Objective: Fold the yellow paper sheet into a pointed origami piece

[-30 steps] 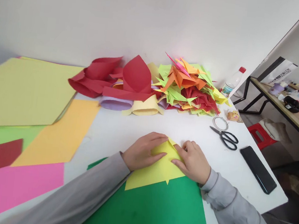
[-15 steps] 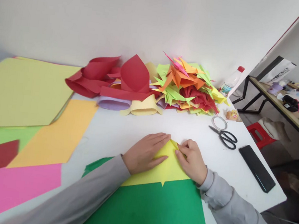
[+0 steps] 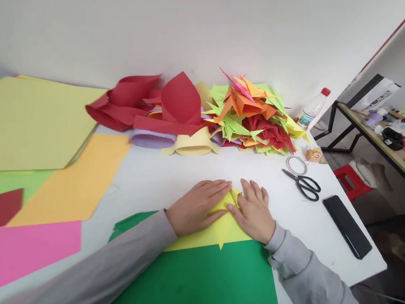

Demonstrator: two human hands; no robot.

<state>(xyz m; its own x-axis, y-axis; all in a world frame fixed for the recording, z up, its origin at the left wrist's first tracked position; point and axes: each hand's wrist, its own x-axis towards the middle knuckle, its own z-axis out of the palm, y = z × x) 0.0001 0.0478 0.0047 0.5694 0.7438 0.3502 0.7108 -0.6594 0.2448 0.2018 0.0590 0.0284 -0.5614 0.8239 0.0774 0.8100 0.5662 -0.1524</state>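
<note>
A folded sheet of yellow paper (image 3: 211, 235) lies on a large green sheet (image 3: 205, 281), with a small pointed tip at its front edge and a raised fold at its far end. My left hand (image 3: 199, 207) rests flat on the left side of the yellow paper, fingers stretched toward the fold. On the right side my right hand (image 3: 255, 212) presses down, fingers spread and thumb beside the crease. Both hands partly cover the paper, so the outer ends of the fold are hidden.
Coloured sheets (image 3: 30, 122) cover the table's left. Rolled red paper shapes (image 3: 181, 101) and a pile of folded paper pieces (image 3: 250, 116) line the wall. Toward the right are a bottle (image 3: 311, 111), a tape roll (image 3: 296, 165), scissors (image 3: 303, 184) and a black phone (image 3: 346, 226).
My right hand has gone from pinching the lifted edge of the yellow paper to lying spread on it. The flap there is pressed lower. My left hand stays in place.
</note>
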